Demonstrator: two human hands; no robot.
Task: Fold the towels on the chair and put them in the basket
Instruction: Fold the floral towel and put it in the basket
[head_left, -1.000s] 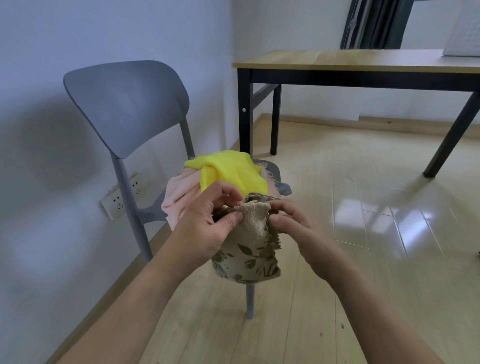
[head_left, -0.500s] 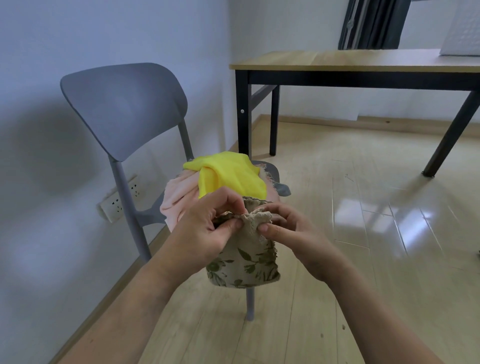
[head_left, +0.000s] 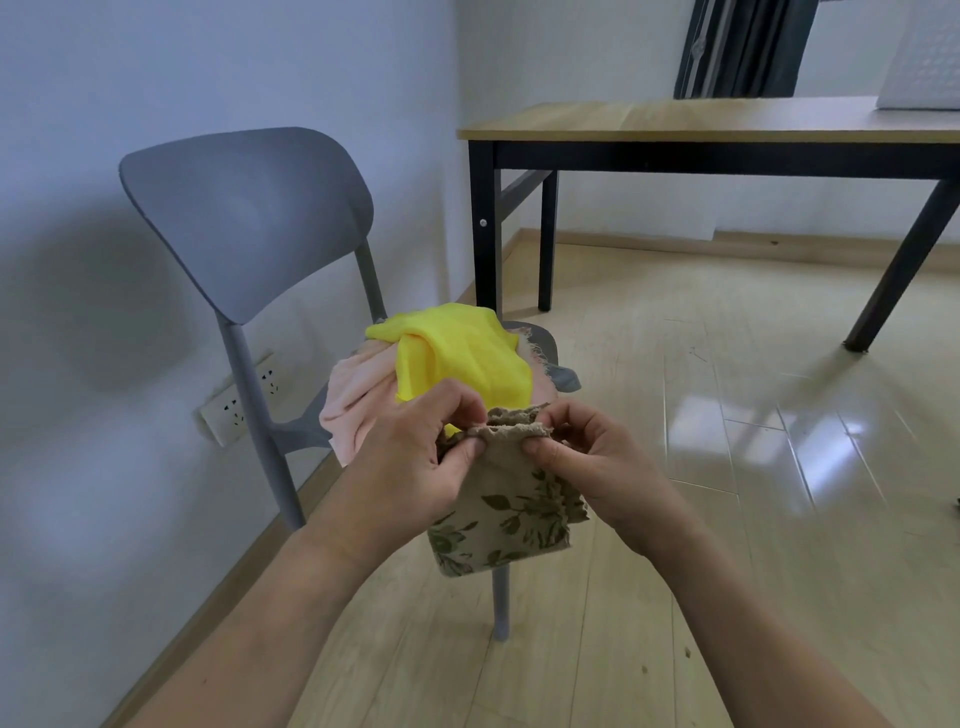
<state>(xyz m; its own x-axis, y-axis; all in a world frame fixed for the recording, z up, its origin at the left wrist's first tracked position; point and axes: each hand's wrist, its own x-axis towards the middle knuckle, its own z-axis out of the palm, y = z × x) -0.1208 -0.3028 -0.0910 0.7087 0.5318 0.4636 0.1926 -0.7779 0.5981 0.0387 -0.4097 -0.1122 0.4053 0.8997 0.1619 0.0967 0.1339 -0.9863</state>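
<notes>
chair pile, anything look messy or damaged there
Yes: the yellow towel and pink towel lie crumpled on the grey chair, unfolded, and the pink one shows a frayed edge at the right. Both hands grip the floral towel.

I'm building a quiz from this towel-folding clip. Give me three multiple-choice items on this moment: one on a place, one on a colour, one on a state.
1. Where does the bright yellow towel lie?
A. on the grey plastic chair
B. on the wooden table with black legs
C. on the floor

2. What print is on the beige towel being held?
A. blue stripes
B. green leaves
C. red dots

3. How is the beige towel held?
A. left hand only
B. right hand only
C. both hands pinch its top edge

Answers: 1 A, it sits on the seat atop a pale pink towel; 2 B, leafy sprigs show on the hanging part; 3 C, thumbs and fingers of both hands clamp the bunched top edge.
</notes>
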